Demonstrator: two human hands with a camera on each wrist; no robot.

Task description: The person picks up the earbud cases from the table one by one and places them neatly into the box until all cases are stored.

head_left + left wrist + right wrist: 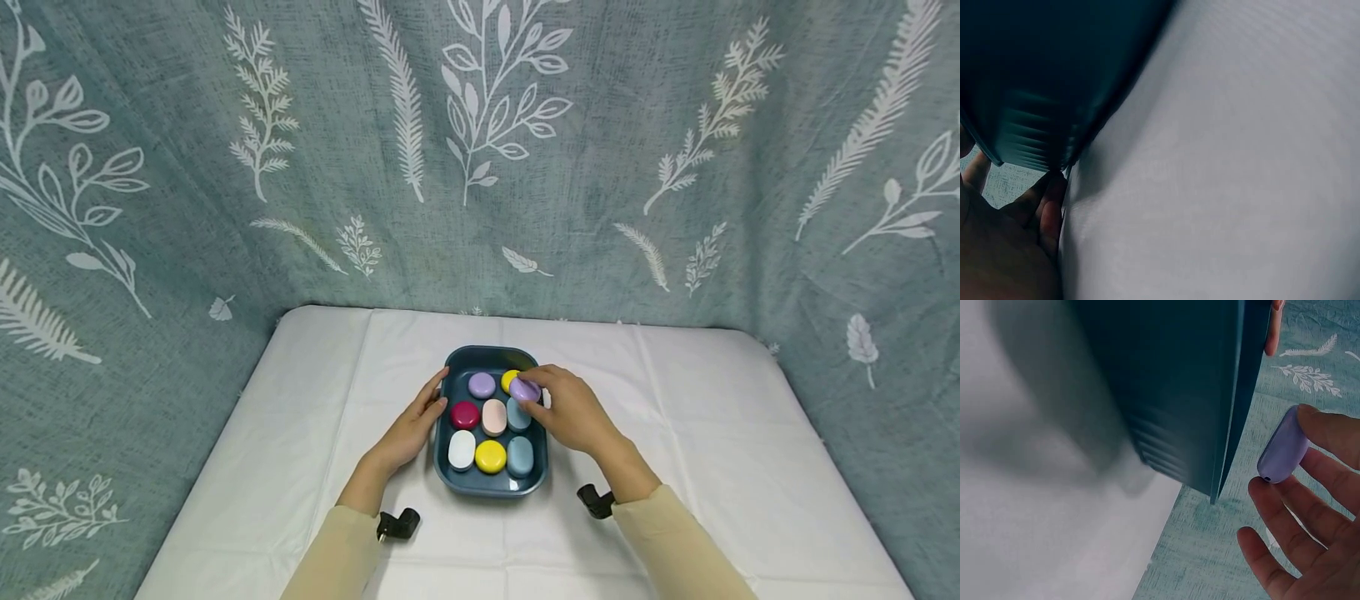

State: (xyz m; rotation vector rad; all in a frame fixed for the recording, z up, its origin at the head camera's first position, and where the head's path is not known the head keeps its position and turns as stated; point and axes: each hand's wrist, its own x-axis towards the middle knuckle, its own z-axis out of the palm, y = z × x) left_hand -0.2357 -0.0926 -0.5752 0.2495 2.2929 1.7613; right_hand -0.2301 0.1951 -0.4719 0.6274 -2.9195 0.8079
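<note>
A dark blue tray (491,492) holds several small rounded cases. My right hand (573,408) pinches a purple rounded case (524,389) between thumb and fingers, above the tray's right rim. In the right wrist view, this purple case (1284,447) shows a small dark hole at its lower end. Under it, a yellow case (510,380) is partly hidden. My left hand (408,429) rests against the tray's left side, its fingers extended along the outer wall. The left wrist view shows those fingers (1050,215) beside the tray's ribbed wall (1035,125).
Inside the tray lie another purple case (482,385), a red one (464,415), a pink one (494,417), a white one (462,450), a second yellow one (491,457) and two blue ones (520,457). A white cloth covers the table (360,358); a patterned green curtain (600,167) hangs around it.
</note>
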